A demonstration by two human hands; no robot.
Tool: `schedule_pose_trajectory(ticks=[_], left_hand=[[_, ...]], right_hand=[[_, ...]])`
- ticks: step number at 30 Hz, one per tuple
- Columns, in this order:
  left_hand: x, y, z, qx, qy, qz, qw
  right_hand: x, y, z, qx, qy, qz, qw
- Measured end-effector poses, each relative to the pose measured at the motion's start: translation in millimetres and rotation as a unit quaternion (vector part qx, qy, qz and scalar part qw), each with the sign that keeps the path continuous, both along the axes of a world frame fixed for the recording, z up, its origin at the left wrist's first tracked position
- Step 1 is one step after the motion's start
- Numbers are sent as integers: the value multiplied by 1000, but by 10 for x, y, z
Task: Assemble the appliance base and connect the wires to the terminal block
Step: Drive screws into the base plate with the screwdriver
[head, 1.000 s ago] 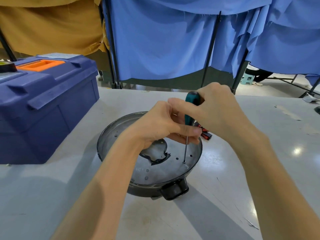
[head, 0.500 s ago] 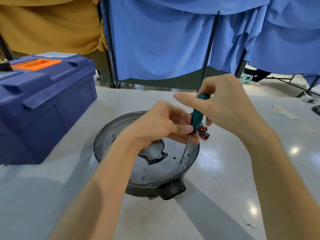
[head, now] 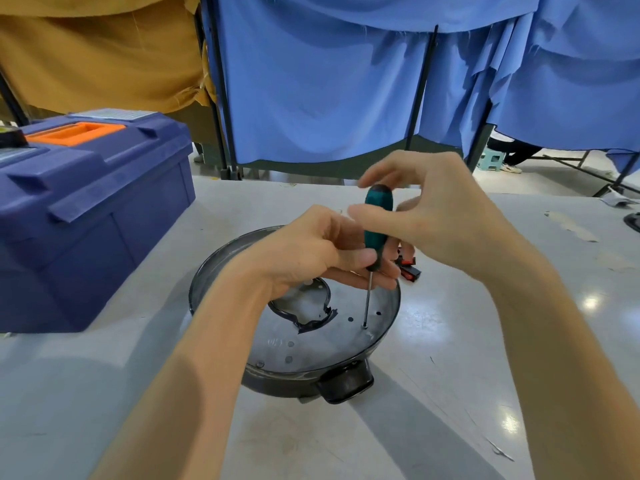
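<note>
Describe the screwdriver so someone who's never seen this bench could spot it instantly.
On the grey table sits a dark round appliance base beside a blue toolbox. Standing upright over the base's right side, tip at a screw hole, is the screwdriver, pinched by the left hand. Only it has a teal, black-capped handle.

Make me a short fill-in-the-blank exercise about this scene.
1. The left hand pinches the ____ low on its teal handle.
2. That tool's tip stands inside the appliance base, which sits on the ____.
3. The blue toolbox has an ____ inset on top.
4. The toolbox stands on the person's ____ side.
Missing words: screwdriver, table, orange, left.
</note>
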State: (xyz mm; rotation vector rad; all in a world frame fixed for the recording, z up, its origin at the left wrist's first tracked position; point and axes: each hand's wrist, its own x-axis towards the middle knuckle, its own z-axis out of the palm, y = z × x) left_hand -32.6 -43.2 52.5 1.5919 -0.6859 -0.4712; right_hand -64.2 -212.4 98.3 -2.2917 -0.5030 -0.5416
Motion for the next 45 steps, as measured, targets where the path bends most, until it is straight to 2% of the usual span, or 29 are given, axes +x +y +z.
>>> schedule_pose_trajectory(ticks=[3,7,11,13,16,20,24,31,35,38,41,43,45], left_hand=[[-10,-6,11,-6,5,1,1000],[-9,-74,-7,-13,-5,24,1000],[21,-20,-26,-8,5,-3,1000],[10,-5,-14,-10,20,-4,1000],[-21,-27,5,-15,19,15,1000],[-18,-38,5,8,-3,31,999],[-15,7,38,27,-25,49,998],[-17,89,87,48,-41,72,995],[-24,74,66,101,-60,98,988],[-33,81,60,190,-94,99,972],[-37,97,67,267,-113,85,953],[-56,70,53,301,-112,77,944],[-77,6,8,335,-121,69,932]], right_hand=[[0,14,8,55,-17,6,998],[49,98,-59,-18,-37,-104,994],[-7,-4,12,-36,37,-22,998],[-11,-42,36,-16,14,-4,1000],[16,-4,-7,22,-13,-30,999],[43,56,-47,-11,-26,-95,995],[33,12,-16,-28,-19,-93,995],[-53,-179,116,61,-35,-84,994],[-37,-259,150,113,-57,-91,988],[-10,-383,189,163,-72,-109,978],[12,-524,174,226,-37,-63,971],[74,-585,95,208,-2,-56,977],[167,-601,-15,125,36,-90,987]])
